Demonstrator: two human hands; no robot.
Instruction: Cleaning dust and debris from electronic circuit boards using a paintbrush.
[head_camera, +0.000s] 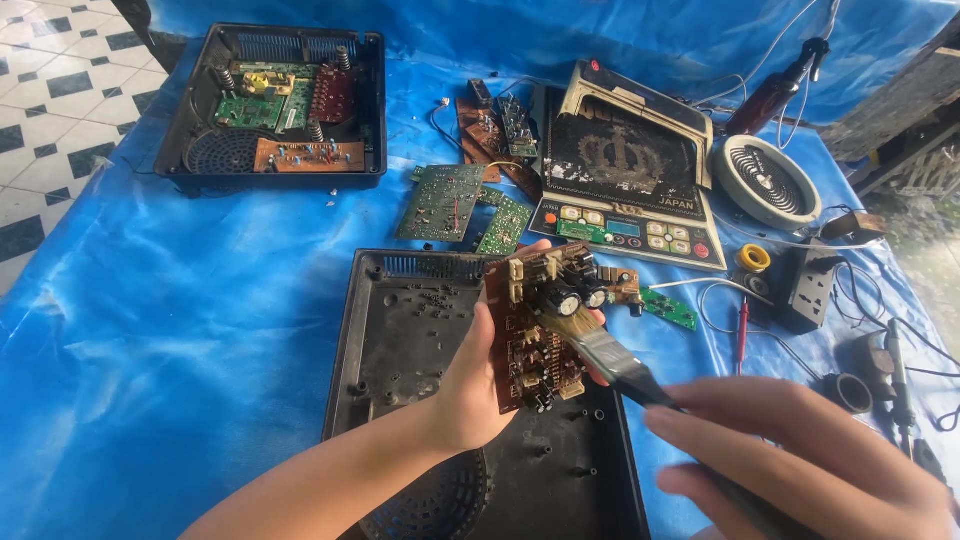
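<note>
My left hand (470, 385) holds a brown circuit board (540, 335) upright by its left edge, above an empty black plastic cooker base (400, 340). The board carries capacitors and coils near its top. My right hand (800, 460), at the lower right, grips a flat paintbrush (610, 355) by its dark handle. Its bristles rest on the board's upper middle.
A blue tarp (200, 300) covers the surface. A second black base (275, 105) with boards inside sits far left. Loose green boards (445, 200), a cooker top panel (625, 170), a round coil (765, 180), a brown bottle (775, 90), a power strip (810, 285) and wires lie behind and right.
</note>
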